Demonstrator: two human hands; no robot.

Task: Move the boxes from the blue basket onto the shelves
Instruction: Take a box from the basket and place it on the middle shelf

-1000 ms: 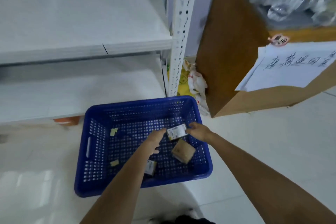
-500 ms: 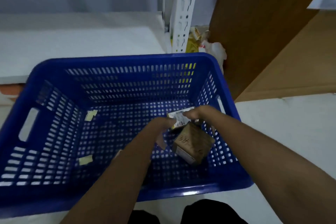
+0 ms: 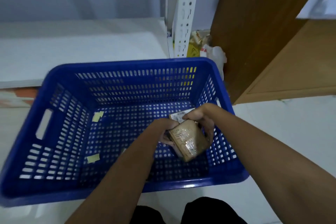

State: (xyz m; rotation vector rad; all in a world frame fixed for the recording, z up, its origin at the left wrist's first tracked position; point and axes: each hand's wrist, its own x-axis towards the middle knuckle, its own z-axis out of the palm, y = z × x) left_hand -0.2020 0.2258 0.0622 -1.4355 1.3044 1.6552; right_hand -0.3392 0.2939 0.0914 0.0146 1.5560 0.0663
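Observation:
The blue basket [image 3: 60, 125] stands on the floor below me, in front of the white shelf [image 3: 80, 49]. Inside it, at the right, a brown cardboard box [image 3: 188, 141] wrapped in clear tape lies tilted between my hands. My left hand [image 3: 166, 130] holds its left side and my right hand [image 3: 200, 119] curls over its right top edge. A small white labelled box [image 3: 179, 114] is pinched under my right thumb, just behind the brown box.
Scraps of yellowish tape [image 3: 93, 158] stick to the basket's floor and left wall. A white perforated shelf post [image 3: 185, 12] rises behind the basket. A big brown cardboard carton [image 3: 254, 29] stands to the right, with crumpled bags [image 3: 212, 51] beside it.
My head has dropped closer over the basket. Both hands have come down onto the brown box, and the right hand still carries the small white box.

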